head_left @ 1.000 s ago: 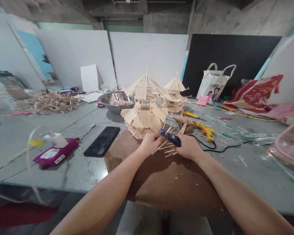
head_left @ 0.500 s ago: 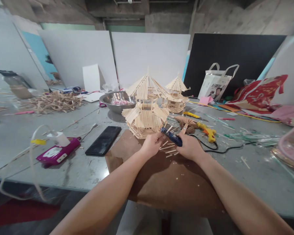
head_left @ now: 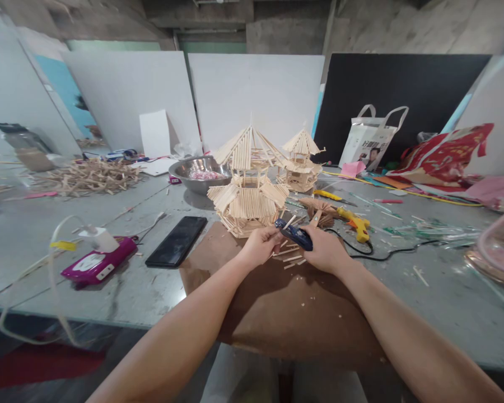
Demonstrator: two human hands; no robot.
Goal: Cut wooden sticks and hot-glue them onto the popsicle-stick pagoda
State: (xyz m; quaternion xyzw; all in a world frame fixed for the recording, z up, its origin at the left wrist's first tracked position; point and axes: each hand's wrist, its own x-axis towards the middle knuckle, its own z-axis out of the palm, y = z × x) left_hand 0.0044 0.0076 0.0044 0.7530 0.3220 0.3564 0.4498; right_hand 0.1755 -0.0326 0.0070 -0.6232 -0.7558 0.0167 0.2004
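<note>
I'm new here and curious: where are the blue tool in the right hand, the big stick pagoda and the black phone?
blue tool (head_left: pixel 296 236): head view, middle of its body.
big stick pagoda (head_left: pixel 252 202): head view, lower roof.
black phone (head_left: pixel 177 241): head view, centre of its screen.

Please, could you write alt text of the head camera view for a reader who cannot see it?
The right hand holds a dark blue hand tool and the left hand curls beside it, over brown paper on a grey table. Just behind stands a model pagoda of wooden sticks; a black phone lies to the left.
</note>
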